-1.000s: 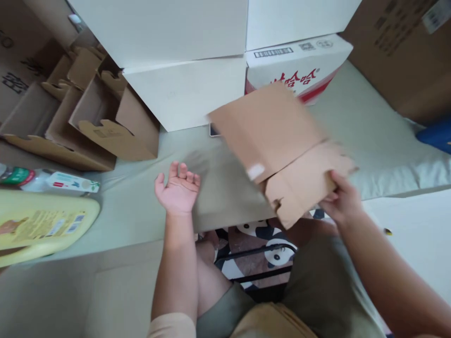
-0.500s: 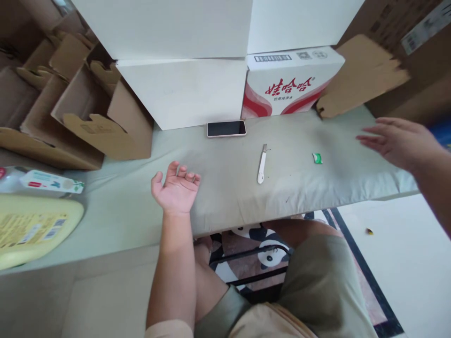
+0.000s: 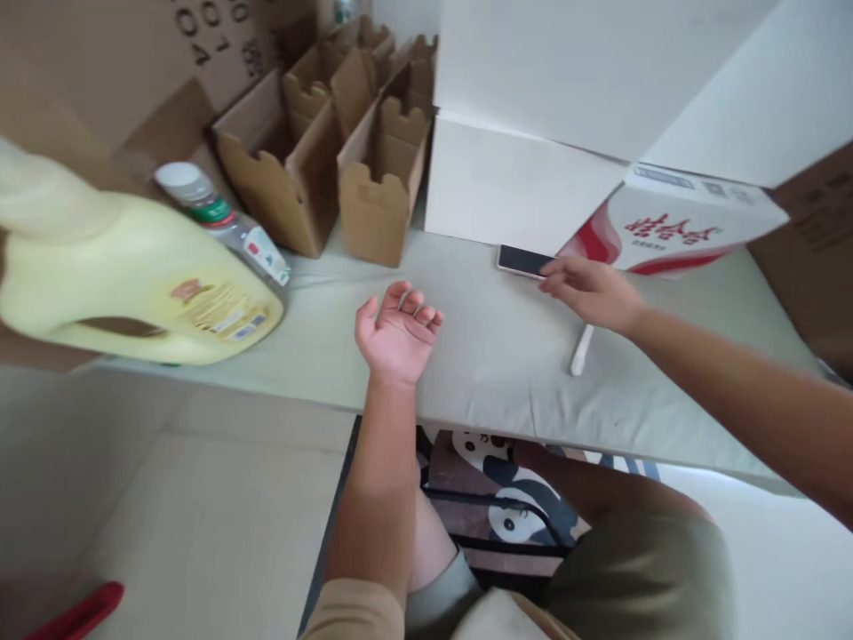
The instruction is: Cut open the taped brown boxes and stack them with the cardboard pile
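Observation:
My left hand (image 3: 400, 338) rests palm up above the front of the cloth-covered surface (image 3: 480, 347), fingers loosely curled and apart, with nothing in it. My right hand (image 3: 593, 289) reaches in from the right with its fingers stretched out. Its fingertips overlap the right end of a dark-screened phone (image 3: 523, 260); whether they touch it I cannot tell. Partly under that hand lies a white-handled utility knife (image 3: 581, 352), its upper end hidden.
Open cardboard boxes (image 3: 377, 209) stand at the back left, beside a clear plastic bottle (image 3: 227, 222) and a large yellow jug (image 3: 133, 267). White boxes (image 3: 506, 182) and a red-and-white carton (image 3: 673, 227) line the back. A brown carton (image 3: 813, 240) is at the right.
My right hand has left the flattened cardboard at the right by the brown carton and swung left to the phone. My left hand keeps its pose. The view has turned left.

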Demonstrator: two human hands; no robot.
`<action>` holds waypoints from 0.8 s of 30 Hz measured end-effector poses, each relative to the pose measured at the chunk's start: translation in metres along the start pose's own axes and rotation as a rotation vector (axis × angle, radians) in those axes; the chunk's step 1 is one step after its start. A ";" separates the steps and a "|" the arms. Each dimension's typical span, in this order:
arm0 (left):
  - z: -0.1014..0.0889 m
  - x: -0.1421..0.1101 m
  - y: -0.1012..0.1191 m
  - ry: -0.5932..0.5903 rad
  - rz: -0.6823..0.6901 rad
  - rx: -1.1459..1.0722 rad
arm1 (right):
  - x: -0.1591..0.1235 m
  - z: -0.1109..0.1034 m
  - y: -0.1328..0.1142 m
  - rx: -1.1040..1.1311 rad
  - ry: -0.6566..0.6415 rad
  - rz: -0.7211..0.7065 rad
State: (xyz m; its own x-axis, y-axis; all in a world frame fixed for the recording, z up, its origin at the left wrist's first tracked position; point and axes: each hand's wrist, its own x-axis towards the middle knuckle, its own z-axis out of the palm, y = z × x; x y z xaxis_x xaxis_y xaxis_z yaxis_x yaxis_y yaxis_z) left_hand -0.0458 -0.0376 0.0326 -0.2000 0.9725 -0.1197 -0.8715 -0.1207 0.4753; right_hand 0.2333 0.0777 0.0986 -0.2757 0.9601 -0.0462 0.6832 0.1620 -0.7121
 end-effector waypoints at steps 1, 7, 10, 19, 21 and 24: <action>-0.003 -0.002 0.006 0.007 0.016 -0.006 | 0.015 0.018 -0.021 -0.077 -0.029 -0.114; -0.014 -0.006 0.027 0.003 0.032 -0.082 | 0.099 0.110 -0.134 -0.355 0.021 -0.445; -0.012 -0.007 0.029 0.008 0.039 -0.076 | 0.132 0.129 -0.161 -0.521 0.059 -0.374; -0.015 0.007 0.020 0.426 0.545 0.113 | 0.074 0.095 -0.133 -0.670 0.097 -0.424; -0.020 0.010 0.019 0.582 0.745 0.246 | 0.036 0.074 -0.113 -0.656 0.114 -0.495; -0.022 0.010 0.016 0.583 0.825 0.448 | -0.024 0.037 -0.074 -0.535 0.234 -0.638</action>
State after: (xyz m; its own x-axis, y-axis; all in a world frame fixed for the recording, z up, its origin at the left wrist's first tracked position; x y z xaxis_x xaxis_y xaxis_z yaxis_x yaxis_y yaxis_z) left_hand -0.0719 -0.0341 0.0198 -0.9284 0.3691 0.0426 -0.1561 -0.4914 0.8568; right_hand 0.1640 0.0340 0.1267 -0.6089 0.6616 0.4376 0.6878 0.7152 -0.1241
